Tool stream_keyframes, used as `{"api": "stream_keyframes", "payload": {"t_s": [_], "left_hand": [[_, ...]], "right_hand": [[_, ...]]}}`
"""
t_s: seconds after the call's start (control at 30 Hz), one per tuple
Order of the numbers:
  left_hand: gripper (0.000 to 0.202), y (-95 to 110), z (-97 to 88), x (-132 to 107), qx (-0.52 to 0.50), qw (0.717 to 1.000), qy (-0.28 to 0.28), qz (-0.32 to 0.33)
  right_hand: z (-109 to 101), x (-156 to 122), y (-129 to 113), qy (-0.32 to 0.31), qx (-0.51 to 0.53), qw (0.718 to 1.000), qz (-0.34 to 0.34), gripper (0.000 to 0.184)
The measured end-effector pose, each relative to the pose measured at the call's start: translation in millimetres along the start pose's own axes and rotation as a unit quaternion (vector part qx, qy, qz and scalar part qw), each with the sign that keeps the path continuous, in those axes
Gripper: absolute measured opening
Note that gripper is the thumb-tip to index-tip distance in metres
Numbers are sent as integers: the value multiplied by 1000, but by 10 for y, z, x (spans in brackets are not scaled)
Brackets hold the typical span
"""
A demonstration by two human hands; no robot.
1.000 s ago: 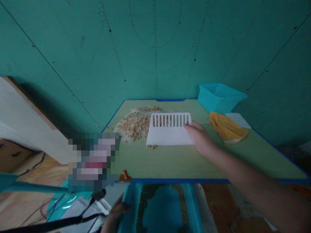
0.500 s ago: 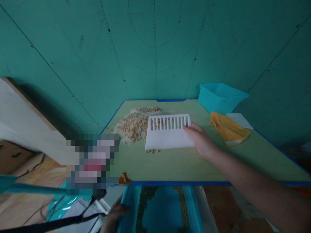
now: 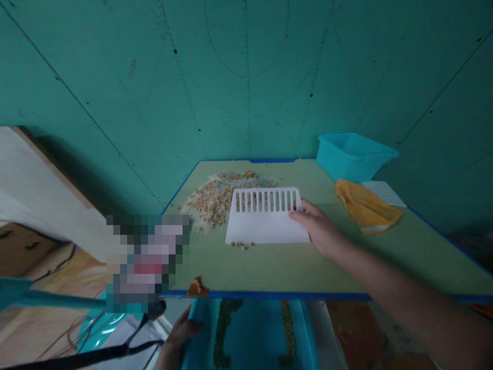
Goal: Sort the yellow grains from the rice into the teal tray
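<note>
Pinched between the thumb and fingers of the right hand (image 3: 318,226) was a white scraper (image 3: 267,227); by the left hand (image 3: 179,331), the side of a blue tray (image 3: 254,329) was clasped below the table (image 3: 285,270). The scraper was flat, with slots cut along its far edge. Behind it, the grain pile (image 3: 210,203) was partly hidden; loose kernels (image 3: 239,244) were seen by its near edge. An orange cloth (image 3: 365,205) and a blue bin (image 3: 352,159) were placed rightward. The scraper was held over the table, just left of the right hand, well apart from the left.
</note>
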State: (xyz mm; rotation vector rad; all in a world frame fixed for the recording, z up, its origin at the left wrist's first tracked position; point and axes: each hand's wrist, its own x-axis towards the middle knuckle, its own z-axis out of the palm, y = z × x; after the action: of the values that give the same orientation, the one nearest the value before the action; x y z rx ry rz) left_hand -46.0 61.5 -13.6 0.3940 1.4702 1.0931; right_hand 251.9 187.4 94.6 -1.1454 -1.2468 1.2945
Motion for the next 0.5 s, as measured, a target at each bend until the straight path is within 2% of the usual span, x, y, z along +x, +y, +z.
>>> {"api": "stream_keyframes", "payload": {"t_s": [0.13, 0.23, 0.3, 0.33, 0.37, 0.5], "left_hand": [[31, 79, -33, -30, 1, 1000, 3, -30], [33, 192, 75, -147, 0, 999, 20, -36], [46, 246, 183, -272, -22, 998, 58, -11], [50, 263, 234, -341, -10, 998, 59, -29], [52, 273, 279, -411, -30, 997, 72, -30], [55, 269, 361, -626, -134, 989, 44, -30]], "right_hand": [[12, -13, -13, -28, -17, 999, 21, 17], [18, -32, -35, -60, -16, 997, 46, 17], [20, -52, -49, -86, -14, 995, 54, 17], [19, -65, -56, -97, -14, 993, 58, 17], [19, -79, -63, -108, -16, 992, 61, 17], [19, -153, -104, -149, -33, 985, 84, 18]]}}
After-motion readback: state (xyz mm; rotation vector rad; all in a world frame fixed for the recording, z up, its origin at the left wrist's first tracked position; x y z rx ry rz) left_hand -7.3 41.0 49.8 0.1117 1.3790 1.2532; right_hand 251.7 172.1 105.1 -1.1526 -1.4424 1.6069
